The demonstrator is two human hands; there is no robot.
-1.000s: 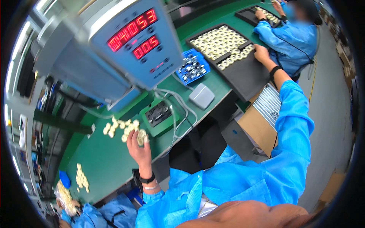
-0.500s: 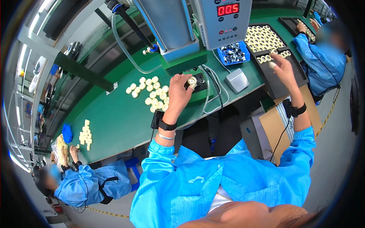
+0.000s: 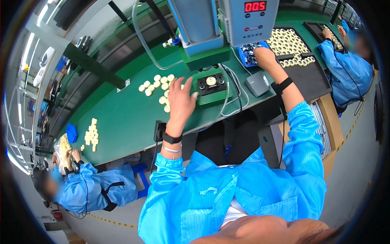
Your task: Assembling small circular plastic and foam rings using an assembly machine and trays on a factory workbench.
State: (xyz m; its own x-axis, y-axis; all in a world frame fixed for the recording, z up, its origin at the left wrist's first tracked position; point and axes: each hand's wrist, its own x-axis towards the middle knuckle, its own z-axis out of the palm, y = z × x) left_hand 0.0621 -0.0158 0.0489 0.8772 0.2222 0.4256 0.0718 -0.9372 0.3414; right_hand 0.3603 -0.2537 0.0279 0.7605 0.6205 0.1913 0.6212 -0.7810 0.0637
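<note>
A cream round part [image 3: 211,81] sits in the black fixture [image 3: 201,84] on the green base under the press head [image 3: 207,57]. My left hand [image 3: 180,101] is just left of the fixture, fingers spread, holding nothing. Beneath and behind it lie several loose cream round parts [image 3: 157,77], some hidden by the hand. My right hand [image 3: 267,59] reaches into the blue bin [image 3: 239,53] of small dark and silvery parts [image 3: 248,59]. Its fingers are bent and drawn together; what they grip is hidden.
A black tray [image 3: 310,79] of cream rings [image 3: 289,44] stands right of the bin. A grey foot-pedal-shaped box [image 3: 257,84] and looped cables lie near the table edge. The control box [image 3: 254,24] hangs overhead. Co-workers in blue sit at far left [image 3: 97,185] and right [image 3: 345,65].
My left hand has drawn back left from the fixture and opened, leaving the cream part there. My right hand has moved left from above the black tray into the blue bin.
</note>
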